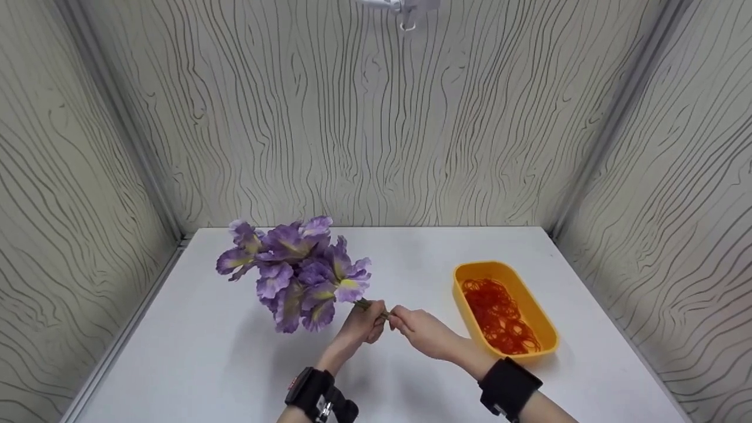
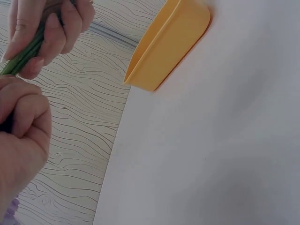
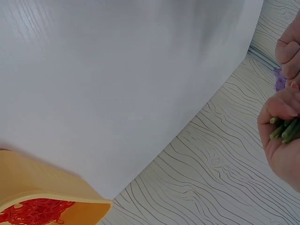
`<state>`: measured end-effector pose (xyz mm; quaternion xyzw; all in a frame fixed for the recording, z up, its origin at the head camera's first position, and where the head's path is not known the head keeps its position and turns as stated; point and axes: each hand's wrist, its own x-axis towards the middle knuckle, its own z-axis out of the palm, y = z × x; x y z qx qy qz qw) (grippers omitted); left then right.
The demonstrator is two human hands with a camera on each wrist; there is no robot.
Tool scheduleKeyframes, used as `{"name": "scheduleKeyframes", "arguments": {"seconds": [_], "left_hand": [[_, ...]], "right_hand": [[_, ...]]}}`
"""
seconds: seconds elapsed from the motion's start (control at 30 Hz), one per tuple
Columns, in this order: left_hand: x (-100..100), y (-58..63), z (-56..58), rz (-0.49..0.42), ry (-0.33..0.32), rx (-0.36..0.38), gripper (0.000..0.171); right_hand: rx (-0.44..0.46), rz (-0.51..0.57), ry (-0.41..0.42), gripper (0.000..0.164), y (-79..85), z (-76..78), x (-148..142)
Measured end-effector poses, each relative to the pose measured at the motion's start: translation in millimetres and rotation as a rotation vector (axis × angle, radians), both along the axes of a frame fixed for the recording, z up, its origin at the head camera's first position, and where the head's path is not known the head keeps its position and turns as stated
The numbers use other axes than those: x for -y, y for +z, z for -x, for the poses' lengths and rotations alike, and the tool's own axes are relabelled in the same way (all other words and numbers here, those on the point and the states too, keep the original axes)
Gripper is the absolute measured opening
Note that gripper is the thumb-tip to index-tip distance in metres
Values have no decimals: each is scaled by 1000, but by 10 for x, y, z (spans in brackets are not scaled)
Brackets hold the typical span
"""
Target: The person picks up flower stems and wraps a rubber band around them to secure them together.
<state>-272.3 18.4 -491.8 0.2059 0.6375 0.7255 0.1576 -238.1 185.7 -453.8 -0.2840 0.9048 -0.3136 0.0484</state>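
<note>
A bunch of purple artificial irises (image 1: 299,270) is held above the white table, blooms toward the upper left. My left hand (image 1: 364,322) grips the green stems just below the blooms. Close beside it, my right hand (image 1: 426,331) holds the lower part of the stems. In the left wrist view, the green stems (image 2: 29,52) run between the curled fingers of the right hand (image 2: 65,28) and the left fist (image 2: 23,122). Cut stem ends (image 3: 286,130) poke out of the right hand in the right wrist view. Whether a band circles the stems is hidden.
To the right on the white table (image 1: 235,376) stands a yellow plastic tray (image 1: 531,299) with many red rubber bands (image 1: 496,314). My right forearm passes close to its near-left side. Wood-grain panels (image 1: 364,117) wall the table at the back and sides.
</note>
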Motion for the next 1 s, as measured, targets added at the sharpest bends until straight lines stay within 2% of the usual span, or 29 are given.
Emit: {"name": "scheduleKeyframes", "arguments": {"seconds": [0.17, 0.3, 0.43, 0.57, 0.63, 0.73, 0.83, 1.0], "left_hand": [[86, 151, -100, -20, -18, -11, 36], [140, 239, -159, -16, 5, -25, 35], [165, 255, -150, -37, 35, -23, 31], [199, 243, -120, -51, 42, -33, 31], [227, 234, -111, -52, 46, -34, 31], [272, 233, -120, -54, 48, -27, 31], [298, 238, -140, -47, 57, -26, 30], [331, 253, -166, -37, 55, -36, 31]], "right_hand": [[82, 86, 44, 23, 0, 28, 3], [176, 156, 60, 22, 0, 54, -41], [171, 182, 14, 21, 14, 124, -235], [107, 167, -104, 19, 9, 227, -596], [89, 139, -199, 15, -19, 273, -787], [69, 51, -342, 12, -96, 338, -1048], [86, -54, -455, 11, -190, 365, -1259], [125, -192, -525, 13, -350, 310, -1533]]}}
